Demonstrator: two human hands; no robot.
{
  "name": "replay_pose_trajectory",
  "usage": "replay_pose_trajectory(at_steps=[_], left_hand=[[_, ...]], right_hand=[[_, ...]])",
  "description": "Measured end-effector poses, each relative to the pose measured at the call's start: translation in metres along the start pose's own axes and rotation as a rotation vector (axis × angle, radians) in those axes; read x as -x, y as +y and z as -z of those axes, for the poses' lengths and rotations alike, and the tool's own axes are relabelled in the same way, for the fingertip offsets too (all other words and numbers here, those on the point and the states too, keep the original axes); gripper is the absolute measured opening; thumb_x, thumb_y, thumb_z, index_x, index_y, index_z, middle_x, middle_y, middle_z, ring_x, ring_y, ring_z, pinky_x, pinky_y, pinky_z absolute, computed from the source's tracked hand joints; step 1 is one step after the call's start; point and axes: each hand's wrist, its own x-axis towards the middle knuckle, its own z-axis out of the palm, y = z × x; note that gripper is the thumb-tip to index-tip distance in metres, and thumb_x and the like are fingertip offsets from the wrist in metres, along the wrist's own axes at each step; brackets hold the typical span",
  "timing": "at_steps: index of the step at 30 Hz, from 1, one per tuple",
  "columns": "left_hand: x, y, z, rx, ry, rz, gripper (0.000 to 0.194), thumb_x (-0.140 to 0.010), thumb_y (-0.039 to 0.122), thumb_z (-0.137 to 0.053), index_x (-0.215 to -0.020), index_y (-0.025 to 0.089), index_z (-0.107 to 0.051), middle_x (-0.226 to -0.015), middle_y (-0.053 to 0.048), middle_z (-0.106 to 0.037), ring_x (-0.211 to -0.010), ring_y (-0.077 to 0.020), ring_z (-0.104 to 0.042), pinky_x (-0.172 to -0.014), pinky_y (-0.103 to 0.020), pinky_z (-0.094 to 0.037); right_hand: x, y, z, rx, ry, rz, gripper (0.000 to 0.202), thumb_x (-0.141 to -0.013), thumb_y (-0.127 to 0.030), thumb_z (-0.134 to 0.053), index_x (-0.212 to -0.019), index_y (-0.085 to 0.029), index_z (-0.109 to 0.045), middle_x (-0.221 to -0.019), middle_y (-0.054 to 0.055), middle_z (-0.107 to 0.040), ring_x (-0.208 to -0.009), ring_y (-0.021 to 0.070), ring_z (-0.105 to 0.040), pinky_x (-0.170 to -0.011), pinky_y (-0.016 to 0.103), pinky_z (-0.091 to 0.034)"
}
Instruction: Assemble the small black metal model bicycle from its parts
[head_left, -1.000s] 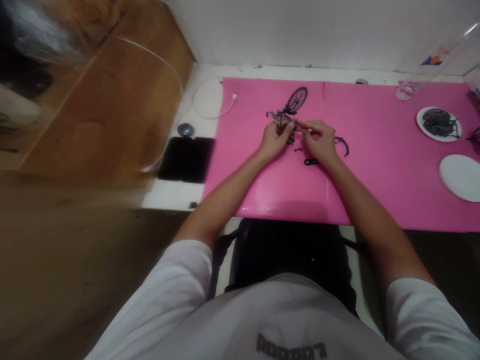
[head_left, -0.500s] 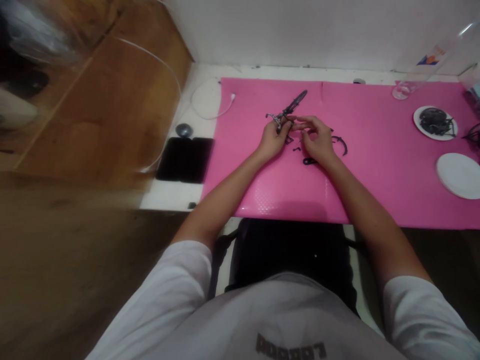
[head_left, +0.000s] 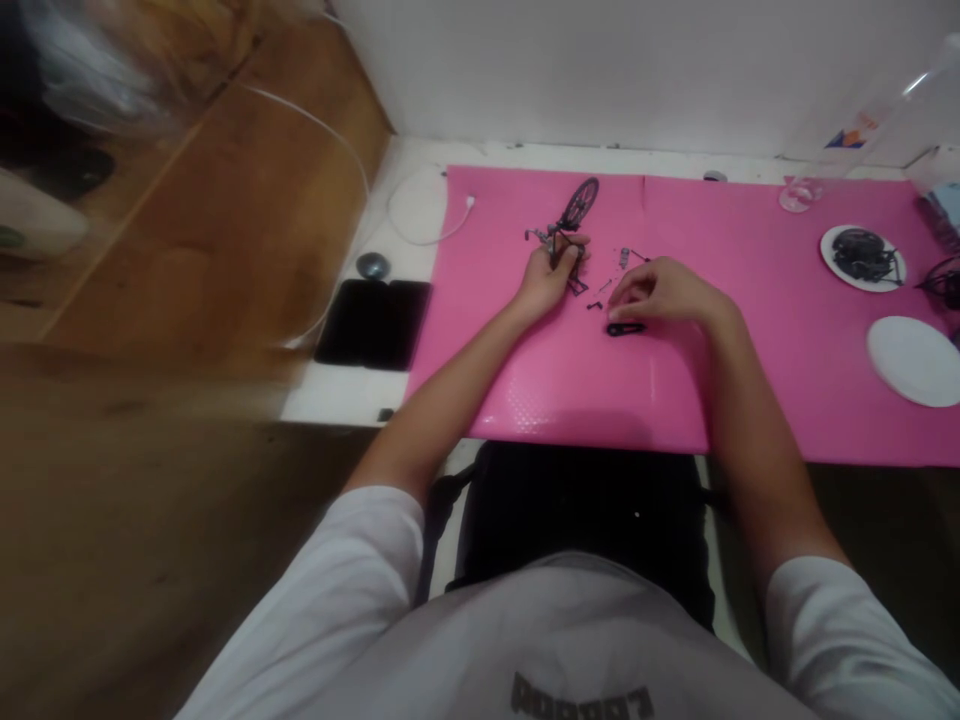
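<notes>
A small dark bicycle model [head_left: 580, 204] with one wheel pointing away is gripped by my left hand [head_left: 547, 280] over the pink mat [head_left: 540, 370]. To the right, my right hand [head_left: 667, 292] hovers low with bent fingers just above a black elongated piece [head_left: 625, 329]. Whether its fingertips pinch anything is too small to make out. Between the hands lie several tiny dark parts [head_left: 595, 305] and a small grey part [head_left: 624, 258].
On the right are a white plate of black parts [head_left: 862, 257], a bare white plate [head_left: 913, 361] and a clear bottle [head_left: 802, 193]. At left lie a black flat case [head_left: 373, 322], a dark round object [head_left: 373, 266] and a white cable [head_left: 442, 236].
My right hand has moved away from the bicycle model, right and toward me, uncovering small parts on the mat. My left hand still holds the model, whose wheel now shows broader.
</notes>
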Motion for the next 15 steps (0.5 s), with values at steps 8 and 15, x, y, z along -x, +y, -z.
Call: replay_pose_trajectory(at_steps=[8,15], left_hand=[[0.004,0.009,0.002,0.061,-0.036,0.083,0.052,-0.100,0.063,-0.077,-0.130,0.021,-0.076,-0.102,-0.010,-0.083,-0.111,-0.0246,-0.081,-0.099,-0.036,-0.065],[0.007,0.010,0.006,0.217,-0.055,0.225,0.050,-0.100,0.055,-0.080,-0.137,0.022,-0.075,-0.107,-0.010,-0.083,-0.106,-0.0214,-0.080,-0.103,-0.036,-0.064]], right_hand=[[0.000,-0.008,-0.005,0.120,-0.215,-0.127,0.046,-0.067,-0.067,-0.099,-0.085,-0.027,-0.082,-0.063,-0.004,-0.060,-0.057,0.0142,-0.051,-0.058,0.034,-0.038],[0.003,-0.038,-0.006,0.168,-0.213,-0.274,0.030,-0.079,-0.050,-0.091,-0.085,-0.023,-0.080,-0.071,0.001,-0.068,-0.063,0.0168,-0.057,-0.063,0.035,-0.041]])
